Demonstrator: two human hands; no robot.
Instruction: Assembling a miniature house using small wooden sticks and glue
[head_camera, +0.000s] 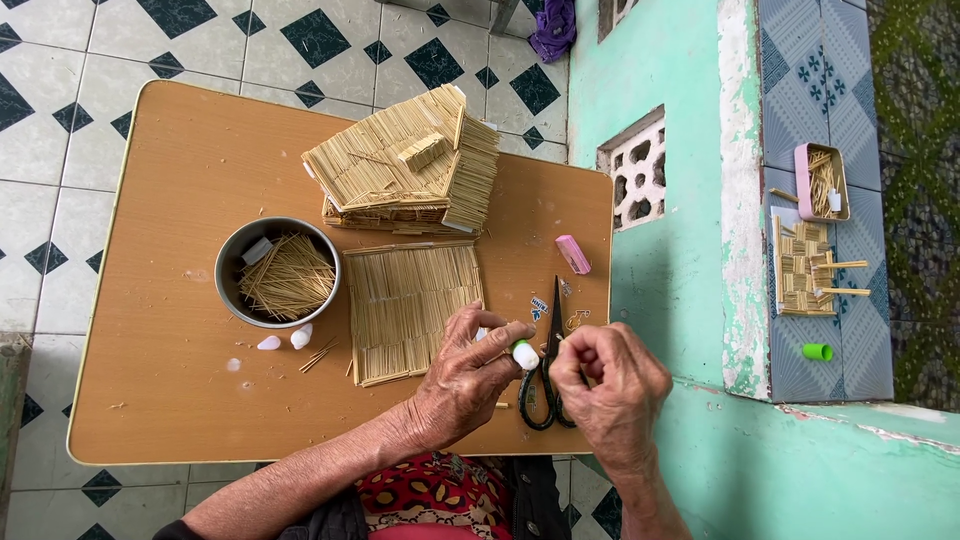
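My left hand (465, 375) grips a small glue tube with a white and green cap (524, 353) at the table's front edge. My right hand (605, 380) is closed beside it, its fingers pinched at the tube's tip; whether it pinches a thin stick I cannot tell. Just left of my hands lies a flat panel of glued sticks (408, 305). Black-handled scissors (548, 365) lie under and between my hands. Behind the panel stands a stick-built model house (410, 165).
A round metal bowl (228, 290) holds loose sticks. Two small white caps (290, 338) lie by it. A pink eraser-like block (572, 254) sits on the wooden table (170, 190). On the tiled ledge right: a pink tray (803, 180), stick pieces (805, 268), green cap (817, 352).
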